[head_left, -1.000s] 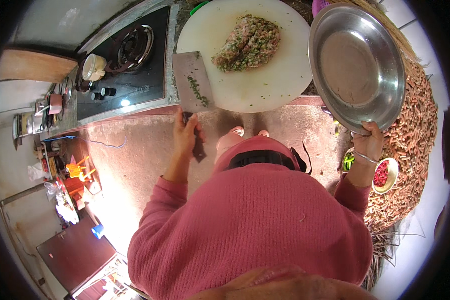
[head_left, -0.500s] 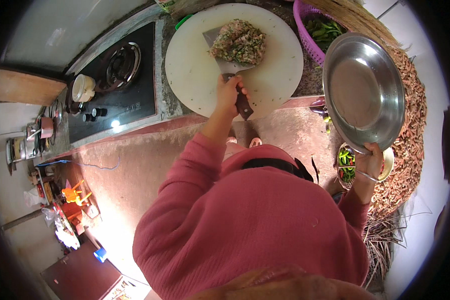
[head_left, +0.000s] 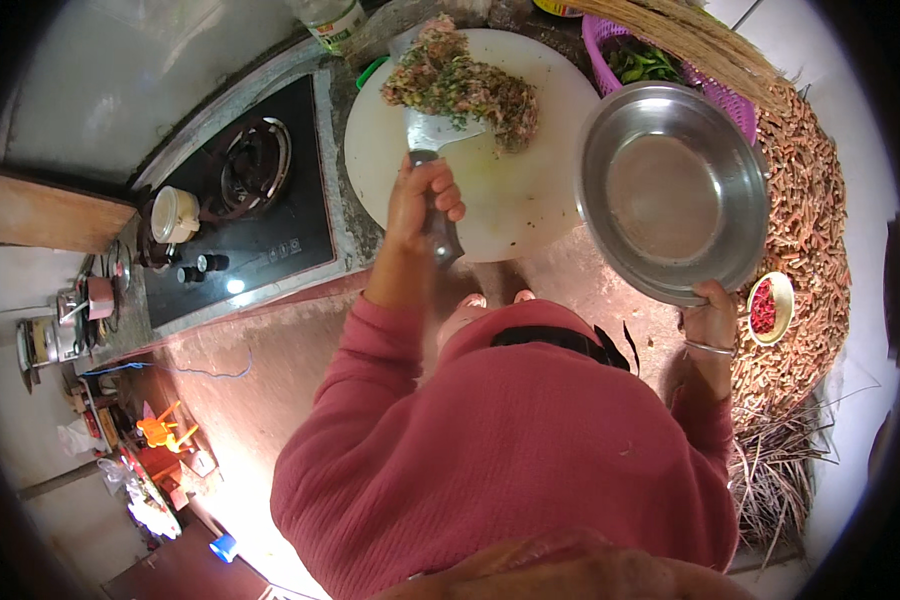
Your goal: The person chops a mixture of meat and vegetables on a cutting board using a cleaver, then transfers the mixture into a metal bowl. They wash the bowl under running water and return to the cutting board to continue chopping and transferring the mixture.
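Note:
My left hand (head_left: 428, 196) is wrapped round the dark handle of a cleaver (head_left: 438, 132). On its broad blade rides a mound of minced meat (head_left: 460, 88) flecked with chopped greens, and part of the mince overhangs the blade's right side. Below it lies a round white cutting board (head_left: 545, 190) with a few green scraps on it. At the right, my right hand (head_left: 710, 318) grips the near rim of a steel basin (head_left: 670, 200). The basin is tilted toward me, with only a wet sheen visible inside. My right thumb shows on the rim; the other fingers are hidden beneath.
Left of the board is a black hob (head_left: 260, 225) bearing a lidded pale pot (head_left: 175, 214). A purple basket (head_left: 602, 45) of leafy greens stands behind the basin. Beside a pile of brown cobs (head_left: 810, 200) sits a bowl of red chillies (head_left: 763, 307). A bottle (head_left: 335, 28) stands at the back.
The cleaver has moved left and lifted, carrying the mince, which has spread and hangs off the blade. The basin has shifted left, closer to the board, and now covers the green chillies.

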Tool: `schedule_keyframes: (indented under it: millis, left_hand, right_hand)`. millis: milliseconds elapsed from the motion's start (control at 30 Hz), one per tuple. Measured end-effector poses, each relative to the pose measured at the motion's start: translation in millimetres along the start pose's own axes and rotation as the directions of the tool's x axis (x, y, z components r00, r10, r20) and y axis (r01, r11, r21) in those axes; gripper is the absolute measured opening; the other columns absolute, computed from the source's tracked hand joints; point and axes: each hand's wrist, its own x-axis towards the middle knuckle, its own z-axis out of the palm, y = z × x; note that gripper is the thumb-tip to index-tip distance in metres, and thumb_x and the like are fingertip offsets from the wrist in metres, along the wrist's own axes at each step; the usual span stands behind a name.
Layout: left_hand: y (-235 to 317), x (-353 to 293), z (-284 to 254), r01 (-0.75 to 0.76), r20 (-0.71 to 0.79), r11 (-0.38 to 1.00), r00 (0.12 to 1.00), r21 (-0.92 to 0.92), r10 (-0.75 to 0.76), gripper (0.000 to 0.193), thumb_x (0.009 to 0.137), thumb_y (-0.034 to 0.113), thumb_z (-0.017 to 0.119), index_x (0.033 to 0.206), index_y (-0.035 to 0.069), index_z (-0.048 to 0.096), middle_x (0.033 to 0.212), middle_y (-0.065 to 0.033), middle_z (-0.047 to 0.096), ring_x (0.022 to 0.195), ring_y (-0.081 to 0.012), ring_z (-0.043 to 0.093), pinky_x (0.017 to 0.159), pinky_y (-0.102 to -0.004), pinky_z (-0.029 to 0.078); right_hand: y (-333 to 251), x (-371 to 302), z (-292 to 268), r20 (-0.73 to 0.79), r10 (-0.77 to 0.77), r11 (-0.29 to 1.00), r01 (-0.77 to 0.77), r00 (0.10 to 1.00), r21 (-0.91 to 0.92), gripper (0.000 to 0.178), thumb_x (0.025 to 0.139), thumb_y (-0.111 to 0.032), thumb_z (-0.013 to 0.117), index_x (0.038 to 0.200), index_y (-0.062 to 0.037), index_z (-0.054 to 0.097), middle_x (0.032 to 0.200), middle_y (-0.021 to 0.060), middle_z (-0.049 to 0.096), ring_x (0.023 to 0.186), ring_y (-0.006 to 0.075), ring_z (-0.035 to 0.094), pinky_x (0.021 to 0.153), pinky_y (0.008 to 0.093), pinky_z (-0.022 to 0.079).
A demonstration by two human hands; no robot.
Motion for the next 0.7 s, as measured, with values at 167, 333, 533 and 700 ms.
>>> schedule_keyframes:
  millis: [167,333,533,700]
  left_hand:
    - [50,-30,31,-0.059,-0.038,0.944,0.996,0.326,0.075,0.014,0.079,0.005,0.046,0.087,0.012,0.036,0.058,-0.0015,0.038,0.041,-0.0122,0.039,0.036,-0.0275,0.034]
    - [73,-56,67,-0.149,0.129,0.755,0.988,0.639,0.085,0.03,0.075,0.002,0.05,0.103,0.007,0.04,0.06,-0.0038,0.044,0.041,-0.0127,0.045,0.036,-0.025,0.037]
    - [42,-54,90,-0.264,0.264,-0.045,0.964,0.963,-0.014,0.043,0.074,0.002,0.053,0.115,0.003,0.04,0.079,-0.0106,0.057,0.066,-0.0219,0.058,0.059,-0.0277,0.046]
    - [20,-52,108,-0.587,0.577,-0.53,0.79,0.612,-0.209,0.047,0.072,0.001,0.056,0.117,0.009,0.044,0.085,-0.0169,0.057,0.069,-0.0213,0.059,0.061,-0.0296,0.045]
  right_hand:
    - [38,17,16,0.044,0.041,0.952,-0.026,0.998,-0.306,0.022,0.068,0.0,0.05,0.09,0.0026,0.051,0.082,0.0089,0.054,0.074,0.0189,0.055,0.066,0.0345,0.048]
    - [60,30,71,0.036,0.16,0.97,-0.151,0.986,-0.191,0.016,0.07,-0.005,0.049,0.083,0.0036,0.051,0.074,0.0091,0.053,0.065,0.0205,0.056,0.06,0.0357,0.049]
    - [57,21,96,0.138,0.212,0.976,-0.218,0.968,0.028,0.019,0.069,-0.002,0.046,0.086,0.0062,0.049,0.075,0.0105,0.053,0.069,0.0232,0.057,0.06,0.0371,0.051]
    - [55,21,78,0.088,0.252,0.958,-0.261,0.964,0.117,0.017,0.067,0.003,0.046,0.083,0.0064,0.048,0.072,0.0105,0.052,0.062,0.0218,0.055,0.058,0.0353,0.05]
